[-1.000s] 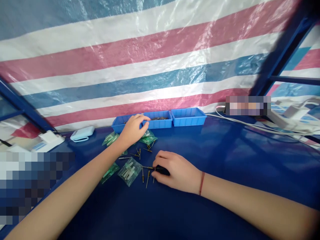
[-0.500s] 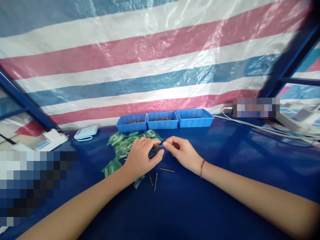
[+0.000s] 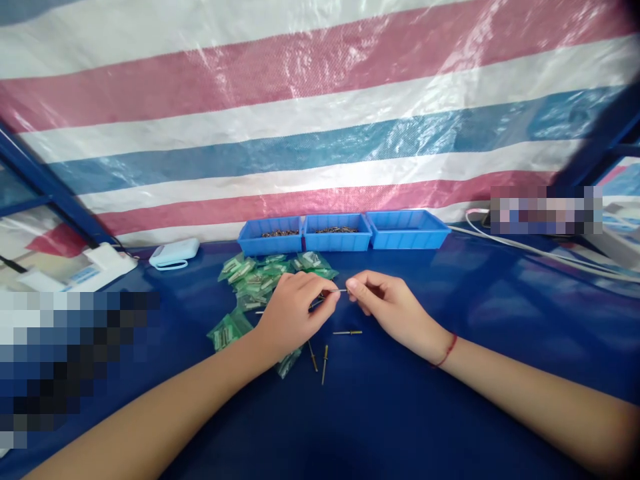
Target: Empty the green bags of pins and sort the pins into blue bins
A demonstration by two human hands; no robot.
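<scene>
A thin blind rivet [image 3: 341, 291] spans the short gap between my hands, its pale pin level. My left hand [image 3: 300, 303] pinches one end between thumb and forefinger. At the other end, the thumb and forefinger of my right hand [image 3: 383, 297] are closed on it. Below the hands, a loose rivet [image 3: 347, 332] lies sideways on the blue table [image 3: 390, 413]. Two more lie nearer me, one a brassy rivet [image 3: 325, 365]. Other rivets are partly hidden behind my left hand. Several green plastic packets [image 3: 253, 280] of small parts are spread beside and under my left hand.
Three blue bins stand in a row at the back: the left bin [image 3: 271, 245] and middle bin [image 3: 337, 241] hold small metal parts. The right bin [image 3: 410, 239] shows none. A light blue case [image 3: 175, 253] lies left; cables [image 3: 530, 250] run along the right.
My left thumb and forefinger, apart before, have come together on the rivet. My right hand still holds its end. The whole view has shifted slightly.
</scene>
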